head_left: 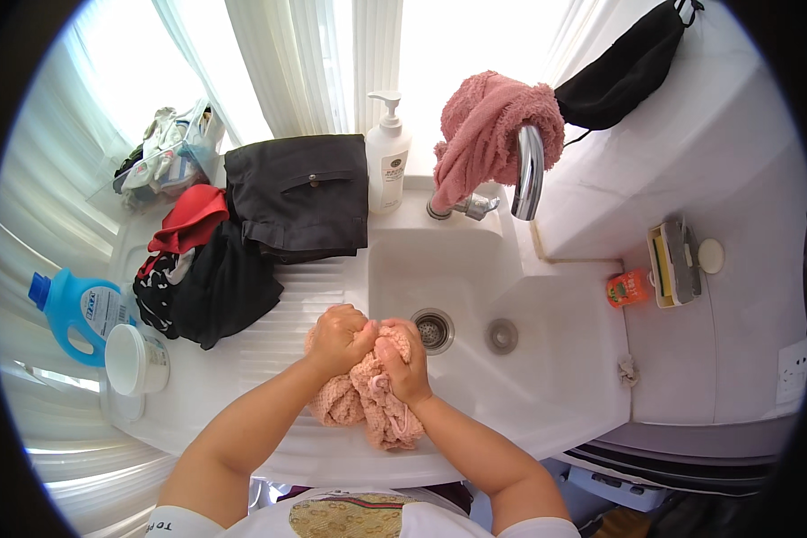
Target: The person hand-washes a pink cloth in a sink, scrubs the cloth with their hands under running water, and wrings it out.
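Observation:
A peach-pink cloth with a waffle-like texture lies bunched at the front of the white laundry sink, partly over the ribbed washboard. My left hand is closed in a fist on its upper left part. On the upper right part, my right hand grips the same cloth, fingers curled into it. Both hands are close together, just left of the metal drain. Much of the cloth under my hands is hidden.
Folded dark trousers, black and red clothes, a white pump bottle, a blue detergent bottle and a white tub line the left and back. A pink towel wraps the chrome faucet; a sponge holder hangs right.

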Tool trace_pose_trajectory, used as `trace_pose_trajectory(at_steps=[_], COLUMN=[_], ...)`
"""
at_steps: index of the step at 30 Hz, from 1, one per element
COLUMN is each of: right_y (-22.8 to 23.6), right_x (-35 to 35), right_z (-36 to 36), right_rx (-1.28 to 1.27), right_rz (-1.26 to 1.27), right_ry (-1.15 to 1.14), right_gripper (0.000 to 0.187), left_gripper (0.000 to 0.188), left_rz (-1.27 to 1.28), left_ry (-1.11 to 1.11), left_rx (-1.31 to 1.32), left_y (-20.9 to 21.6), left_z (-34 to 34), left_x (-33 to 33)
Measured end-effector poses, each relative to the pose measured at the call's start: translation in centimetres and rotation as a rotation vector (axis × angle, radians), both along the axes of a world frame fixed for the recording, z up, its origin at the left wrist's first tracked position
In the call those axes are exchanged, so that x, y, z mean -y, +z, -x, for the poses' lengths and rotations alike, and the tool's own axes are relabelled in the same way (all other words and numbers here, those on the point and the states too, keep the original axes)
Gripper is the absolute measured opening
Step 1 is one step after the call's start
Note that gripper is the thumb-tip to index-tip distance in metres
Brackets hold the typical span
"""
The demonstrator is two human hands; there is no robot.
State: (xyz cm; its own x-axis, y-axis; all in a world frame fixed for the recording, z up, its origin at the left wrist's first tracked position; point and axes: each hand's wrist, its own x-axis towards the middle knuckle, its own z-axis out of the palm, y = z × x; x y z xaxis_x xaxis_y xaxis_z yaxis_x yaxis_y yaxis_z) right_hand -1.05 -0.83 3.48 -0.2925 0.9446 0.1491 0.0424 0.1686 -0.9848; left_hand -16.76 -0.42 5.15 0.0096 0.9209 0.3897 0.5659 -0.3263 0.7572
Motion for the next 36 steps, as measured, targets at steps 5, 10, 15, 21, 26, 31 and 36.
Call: trace_pose_trajectory(at_steps=[5,10,15,21,26,31,36], right_y=[1.0,-1.3,2.9,12.1,4.2,3.7,-7.7], right_x=[-0.6,1.1,-0.9,0.0,3.6,-1.1,-9.1], right_z=[-5.4,-4.1,-1.7,0.7,2.9,-2.8,-15.2], right_rx=[-0.295,-0.155,-0.227,-0.843,0.584,0.065,1.007], right_rz=[0.823,1.078,0.693,0.711,-0.082,0.359,0.175], right_ry=[-0.143,0.13,0.084,0.362,0.453,0.622,-0.053], right_gripper=[0.082,0.059,0.051,0.062,0.1,0.062,0.039], left_gripper=[0.027,0.027,0.024,0.015,0.022,0.048,0.06], left_rz=[-0.043,-0.107,-0.183,-0.365,-0.035,-0.046,0.184], left_ry=[0.122,0.329,0.387,0.335,0.492,0.224,0.091], left_rx=[0.095,0.294,0.319,0.227,-0.438,-0.611,-0.84], left_y=[2.0,2.4,4.7,12.0,8.1,10.8,6.6], left_z=[1.1,3.7,4.3,7.2,6.9,-1.8,-4.7], left_x=[3.7,8.5,9.6,11.9,11.4,9.7,8.7])
